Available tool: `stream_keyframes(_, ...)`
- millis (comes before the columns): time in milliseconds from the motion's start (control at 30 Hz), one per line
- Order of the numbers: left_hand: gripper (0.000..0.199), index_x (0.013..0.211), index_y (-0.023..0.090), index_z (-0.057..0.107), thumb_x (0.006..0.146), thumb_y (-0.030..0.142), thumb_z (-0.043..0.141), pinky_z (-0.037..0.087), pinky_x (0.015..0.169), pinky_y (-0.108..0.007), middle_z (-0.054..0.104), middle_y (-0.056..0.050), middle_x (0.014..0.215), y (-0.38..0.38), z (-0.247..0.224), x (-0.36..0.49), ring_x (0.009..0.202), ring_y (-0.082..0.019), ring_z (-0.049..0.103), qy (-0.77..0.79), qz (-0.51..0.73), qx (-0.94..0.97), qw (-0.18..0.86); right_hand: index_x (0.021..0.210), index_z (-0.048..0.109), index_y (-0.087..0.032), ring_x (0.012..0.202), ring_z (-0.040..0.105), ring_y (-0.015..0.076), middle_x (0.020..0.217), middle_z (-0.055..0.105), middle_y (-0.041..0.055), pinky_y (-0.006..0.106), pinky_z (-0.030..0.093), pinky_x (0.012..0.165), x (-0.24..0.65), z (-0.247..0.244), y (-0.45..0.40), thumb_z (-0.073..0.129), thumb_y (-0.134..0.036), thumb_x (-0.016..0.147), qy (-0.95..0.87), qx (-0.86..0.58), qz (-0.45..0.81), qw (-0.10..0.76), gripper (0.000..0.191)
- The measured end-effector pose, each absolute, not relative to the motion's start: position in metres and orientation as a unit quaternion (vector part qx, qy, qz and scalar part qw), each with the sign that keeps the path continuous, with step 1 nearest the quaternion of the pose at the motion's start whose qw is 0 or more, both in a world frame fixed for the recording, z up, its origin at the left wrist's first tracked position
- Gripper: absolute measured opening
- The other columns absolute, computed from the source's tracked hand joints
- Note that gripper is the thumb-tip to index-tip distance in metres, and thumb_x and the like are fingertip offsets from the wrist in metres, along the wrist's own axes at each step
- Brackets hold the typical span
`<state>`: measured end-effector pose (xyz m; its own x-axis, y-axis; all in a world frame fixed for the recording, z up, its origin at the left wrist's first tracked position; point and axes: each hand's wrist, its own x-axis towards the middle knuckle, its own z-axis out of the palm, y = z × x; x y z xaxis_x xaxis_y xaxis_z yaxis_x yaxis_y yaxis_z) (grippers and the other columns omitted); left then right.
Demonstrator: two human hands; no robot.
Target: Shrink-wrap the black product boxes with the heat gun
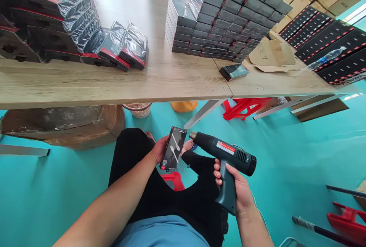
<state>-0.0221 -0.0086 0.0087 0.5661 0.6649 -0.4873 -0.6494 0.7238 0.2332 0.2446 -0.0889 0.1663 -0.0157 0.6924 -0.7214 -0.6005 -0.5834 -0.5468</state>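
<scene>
My left hand (160,148) is closed on the left edge of a flat black box (174,148) with a white cable pictured on its front. The box is held tilted above my lap. In my right hand (233,180) is a dark heat gun (225,153), my fingers wrapped round its handle. Its nozzle points left toward the upper right edge of the box, a small gap apart from it. Whether the heat gun is running, I cannot tell.
Film-wrapped boxes (51,22) are piled at the table's left, and a tall stack of boxes (223,18) stands mid-table. A small box (234,71) lies near the edge beside torn cardboard (271,54). Below are a large carton (65,127), a bucket (138,109) and a red stool (243,108).
</scene>
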Motion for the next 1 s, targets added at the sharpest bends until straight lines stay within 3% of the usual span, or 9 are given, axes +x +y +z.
stream_keyframes(200,0.052,0.114,0.005,0.070,0.092,0.050,0.055,0.058,0.080,-0.043,0.077,-0.020,0.095,-0.009,0.019,-0.020,0.081,-0.031,0.074,0.288,0.355,-0.021,0.889,0.097,0.076,-0.016,0.066,0.062,0.0127,0.082,0.071,0.0038,0.019,0.054,0.051,0.241,0.165,-0.085,0.080,-0.030,0.074,-0.064,-0.545,0.703,0.453,0.027)
stream_keyframes(300,0.048,0.110,0.005,0.070,0.094,0.047,0.055,0.058,0.072,-0.041,0.076,-0.018,0.086,-0.008,0.014,-0.018,0.073,-0.030,0.073,0.308,0.331,-0.033,0.891,0.095,0.076,-0.015,0.065,0.063,0.0127,0.081,0.071,0.0037,0.019,0.054,0.051,0.232,0.171,-0.083,0.084,-0.032,0.071,-0.106,-0.550,0.694,0.452,0.031)
stream_keyframes(500,0.037,0.097,0.009,0.071,0.092,0.043,0.058,0.057,0.061,-0.038,0.074,-0.014,0.071,-0.008,0.009,-0.013,0.058,-0.027,0.070,0.346,0.357,-0.037,0.867,0.102,0.075,-0.012,0.066,0.067,0.0164,0.085,0.074,0.0078,0.024,0.056,0.052,0.216,0.184,-0.072,0.084,-0.038,0.074,-0.282,-0.561,0.700,0.340,0.039)
stream_keyframes(633,0.035,0.098,0.010,0.072,0.091,0.041,0.059,0.057,0.061,-0.038,0.074,-0.014,0.072,-0.010,0.011,-0.015,0.061,-0.028,0.071,0.349,0.365,-0.038,0.862,0.099,0.074,-0.014,0.063,0.065,0.0145,0.079,0.073,0.0048,0.022,0.056,0.051,0.216,0.184,-0.059,0.085,-0.040,0.071,-0.282,-0.606,0.637,0.383,0.040)
stream_keyframes(800,0.032,0.093,0.010,0.072,0.089,0.038,0.056,0.057,0.059,-0.041,0.073,-0.015,0.069,-0.008,0.013,-0.015,0.060,-0.030,0.070,0.354,0.377,-0.045,0.855,0.103,0.073,-0.013,0.065,0.066,0.0156,0.085,0.074,0.0074,0.023,0.055,0.052,0.217,0.186,-0.056,0.082,-0.039,0.075,-0.295,-0.582,0.683,0.329,0.040)
stream_keyframes(933,0.033,0.092,0.011,0.072,0.089,0.039,0.054,0.057,0.060,-0.042,0.073,-0.015,0.070,-0.007,0.013,-0.015,0.060,-0.031,0.070,0.354,0.359,-0.047,0.862,0.101,0.072,-0.015,0.064,0.064,0.0153,0.082,0.073,0.0050,0.024,0.054,0.053,0.218,0.186,-0.050,0.083,-0.042,0.072,-0.294,-0.611,0.635,0.369,0.040)
stream_keyframes(1000,0.032,0.092,0.011,0.072,0.089,0.037,0.054,0.057,0.061,-0.041,0.073,-0.016,0.071,-0.007,0.012,-0.015,0.061,-0.031,0.071,0.344,0.358,-0.053,0.867,0.098,0.073,-0.016,0.063,0.063,0.0155,0.078,0.071,0.0042,0.025,0.054,0.055,0.219,0.190,-0.051,0.080,-0.044,0.075,-0.329,-0.613,0.636,0.333,0.037)
